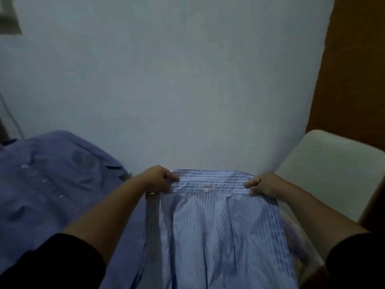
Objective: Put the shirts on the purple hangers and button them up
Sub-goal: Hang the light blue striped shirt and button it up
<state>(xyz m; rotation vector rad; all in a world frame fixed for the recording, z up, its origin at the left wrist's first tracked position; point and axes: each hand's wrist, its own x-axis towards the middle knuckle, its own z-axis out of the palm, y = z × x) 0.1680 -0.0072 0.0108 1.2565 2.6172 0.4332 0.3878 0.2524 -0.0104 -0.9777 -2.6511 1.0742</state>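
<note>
A blue-and-white striped shirt (210, 230) hangs in front of me, held up by its collar with the inner label facing me. My left hand (158, 179) grips the left end of the collar. My right hand (263, 184) grips the right end. A plain blue shirt (48, 184) with white buttons lies spread out at the left. A pale purple shape (291, 232) shows beside the striped shirt's right edge; I cannot tell whether it is a hanger.
A pale wall (166, 80) fills the view ahead. A white surface (333, 176) stands at the right, with a brown wooden panel (358, 59) behind it. The picture is dim and blurred.
</note>
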